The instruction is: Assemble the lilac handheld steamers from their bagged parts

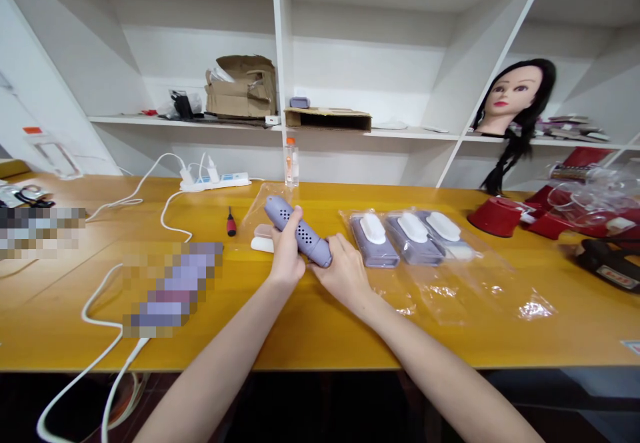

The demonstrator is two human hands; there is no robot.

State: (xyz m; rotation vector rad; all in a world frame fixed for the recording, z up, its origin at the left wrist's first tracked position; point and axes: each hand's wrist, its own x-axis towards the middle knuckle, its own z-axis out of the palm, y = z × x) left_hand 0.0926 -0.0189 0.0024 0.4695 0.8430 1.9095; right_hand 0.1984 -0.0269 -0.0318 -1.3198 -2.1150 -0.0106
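Both hands hold a lilac handheld device [305,235] with a rounded end and rows of dark round holes, tilted above the table. My left hand [289,256] is wrapped round its middle, the thumb lying along the holes. At the lower end, my right hand [346,268] has its fingers closed against the device; part of its grip is hidden. Behind my left hand lies a white rounded piece [262,243], beside a clear plastic bag [257,206]. To the right, three lilac items [379,253] with white oval pieces [373,228] on top lie in clear bags.
A red-and-black screwdriver [231,223], a blurred-out phone-like object [175,290] on a white cable and a power strip [225,182] are on the left. A clear bottle [291,163] stands at the back. Red clamp-like parts [495,217] and a mannequin head [515,96] are right.
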